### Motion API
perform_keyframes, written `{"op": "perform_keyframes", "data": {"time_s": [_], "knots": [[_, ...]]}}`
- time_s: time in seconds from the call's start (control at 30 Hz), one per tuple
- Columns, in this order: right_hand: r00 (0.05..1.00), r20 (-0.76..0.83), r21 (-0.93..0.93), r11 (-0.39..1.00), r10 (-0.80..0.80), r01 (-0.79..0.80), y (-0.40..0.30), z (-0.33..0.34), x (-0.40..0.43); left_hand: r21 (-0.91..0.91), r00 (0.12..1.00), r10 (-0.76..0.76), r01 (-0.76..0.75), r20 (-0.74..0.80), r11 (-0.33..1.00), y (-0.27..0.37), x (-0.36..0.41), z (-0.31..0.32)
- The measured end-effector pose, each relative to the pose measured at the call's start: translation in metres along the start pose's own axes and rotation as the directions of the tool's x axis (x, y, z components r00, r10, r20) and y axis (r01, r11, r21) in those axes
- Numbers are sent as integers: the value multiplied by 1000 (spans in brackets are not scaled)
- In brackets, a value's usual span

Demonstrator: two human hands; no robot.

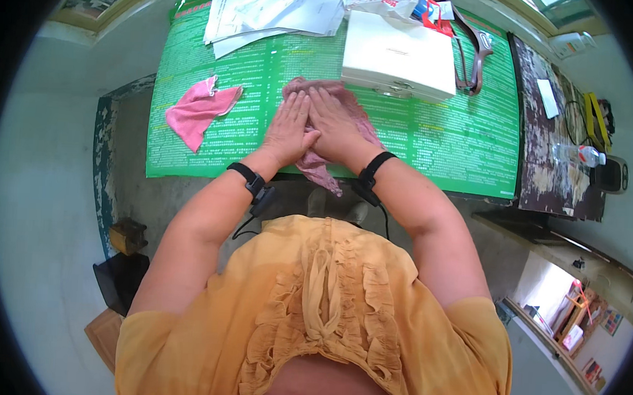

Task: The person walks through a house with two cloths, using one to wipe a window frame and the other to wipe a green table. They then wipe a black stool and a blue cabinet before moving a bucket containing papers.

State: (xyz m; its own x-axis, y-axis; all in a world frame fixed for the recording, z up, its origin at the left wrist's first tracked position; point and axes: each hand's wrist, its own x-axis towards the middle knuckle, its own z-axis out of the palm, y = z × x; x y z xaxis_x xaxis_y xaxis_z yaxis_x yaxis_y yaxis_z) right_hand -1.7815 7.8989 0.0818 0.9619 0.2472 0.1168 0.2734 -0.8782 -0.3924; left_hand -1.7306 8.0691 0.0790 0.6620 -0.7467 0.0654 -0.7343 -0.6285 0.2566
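Observation:
A dusky pink cloth lies crumpled near the front edge of a green printed table cover, one end hanging over that edge. My left hand presses flat on the cloth's left part, fingers pointing away from me. Beside it, my right hand also rests flat on the cloth, and the two hands touch. Neither hand's fingers are curled around the fabric. A brighter pink cloth lies apart on the left of the cover. Black straps with small devices and cables are on both wrists.
A white case with a metal clasp stands beyond my right hand. Papers and plastic bags lie at the back. A brown frame-like object is right of the case. Farther right, a worn dark surface holds a plastic bottle.

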Motion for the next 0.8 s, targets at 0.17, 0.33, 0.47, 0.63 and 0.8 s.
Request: {"op": "perform_keyframes", "data": {"time_s": [0.17, 0.33, 0.47, 0.63, 0.8], "knots": [[992, 41, -56, 991, -121, 124, -20, 14, 7, 1, 999, -39, 39, 12, 999, -12, -40, -7], [987, 13, 33, 987, -160, 159, -31, 12, -32, -37, 998, 35, -33, 44, 999, 7, -66, 3], [1000, 10, 38, 999, 8, -8, -18, 4, -74, -97, 978, 185, -176, 96, 980, 38, -45, 7], [988, 21, -93, 985, 150, -148, 22, -23, -100, -166, 934, 357, -351, 10, 922, 70, 8, 15], [984, -5, -129, 976, 177, -176, 39, -38, -110, -161, 899, 439, -435, -13, 886, 80, 34, 25]]}}
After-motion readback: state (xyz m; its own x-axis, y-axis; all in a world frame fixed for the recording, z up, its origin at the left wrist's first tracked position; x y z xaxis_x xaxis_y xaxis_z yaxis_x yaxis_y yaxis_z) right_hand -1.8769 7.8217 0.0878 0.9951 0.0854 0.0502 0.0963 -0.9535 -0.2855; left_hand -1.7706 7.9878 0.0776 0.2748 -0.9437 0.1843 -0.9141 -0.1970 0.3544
